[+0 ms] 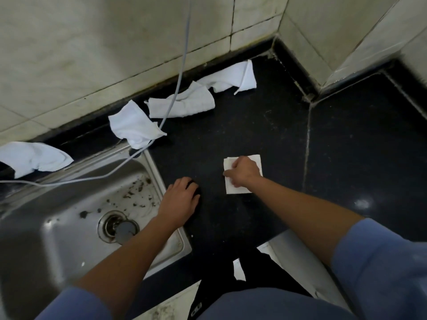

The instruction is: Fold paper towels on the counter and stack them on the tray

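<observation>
resting on black counter [231,125], tiled corner [254,15]: right fingers [235,166] curled on folded towel [231,189], left fingers [184,184] flat, empty

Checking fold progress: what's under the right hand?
A folded white paper towel lies flat on the black counter under the right hand. The hand covers its middle, so creases there cannot be seen.

One wide-angle view from the person's head looks forward and steeply down onto the black polished stone bench [254,125]. It is near enough that the bare forearms [129,255] fill the lower frame. The stainless steel sink [46,239] lies at lower left, and the pale tiled wall [92,54] and its corner cross the top.
</observation>
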{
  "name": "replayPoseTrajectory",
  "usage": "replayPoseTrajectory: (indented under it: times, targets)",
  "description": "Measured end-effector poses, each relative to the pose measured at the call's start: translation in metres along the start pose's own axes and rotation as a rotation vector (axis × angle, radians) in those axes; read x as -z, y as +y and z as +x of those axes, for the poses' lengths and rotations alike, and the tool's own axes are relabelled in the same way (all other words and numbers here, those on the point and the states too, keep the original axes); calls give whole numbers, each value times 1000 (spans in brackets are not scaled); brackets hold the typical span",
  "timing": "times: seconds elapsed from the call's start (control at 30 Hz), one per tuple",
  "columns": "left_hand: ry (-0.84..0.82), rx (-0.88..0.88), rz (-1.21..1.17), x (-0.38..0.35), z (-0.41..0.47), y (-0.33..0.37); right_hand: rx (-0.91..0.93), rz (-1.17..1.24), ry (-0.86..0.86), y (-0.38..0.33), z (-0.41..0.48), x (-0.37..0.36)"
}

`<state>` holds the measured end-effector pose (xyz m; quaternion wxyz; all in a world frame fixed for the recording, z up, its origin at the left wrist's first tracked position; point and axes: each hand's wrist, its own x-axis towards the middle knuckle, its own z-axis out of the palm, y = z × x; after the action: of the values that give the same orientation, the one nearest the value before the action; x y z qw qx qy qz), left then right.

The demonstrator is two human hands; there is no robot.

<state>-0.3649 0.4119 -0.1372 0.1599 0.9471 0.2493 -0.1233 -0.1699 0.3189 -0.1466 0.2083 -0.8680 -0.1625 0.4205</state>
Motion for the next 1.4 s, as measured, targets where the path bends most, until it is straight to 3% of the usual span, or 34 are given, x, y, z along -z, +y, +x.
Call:
replayPoseTrajectory:
  times: [0.1,0.27,0.43,0.77,1.0,1.07,1.17,1.4]
  targets:
    - [19,-23,-27,1,6,8,66,100,36,10,-12,8]
    - [44,-139,-33,4,36,52,468,-542,372,55,-22,28]
    - [-69,-185,141,-12,66,72,516,-850,256,82,-2,22]
    - [-71,-115,272,-27,59,46,507,-908,172,101,14,29]
    - [7,46,147,-6,19,46,675,-820,329,67,18,56]
    - [32,107,111,-4,3,46,691,-868,235,49,23,56]
    - [61,197,52,-3,-20,46,563,-924,57,27,29,53]
    - [148,275,30,4,-55,46,356,-729,-199,7,29,52]
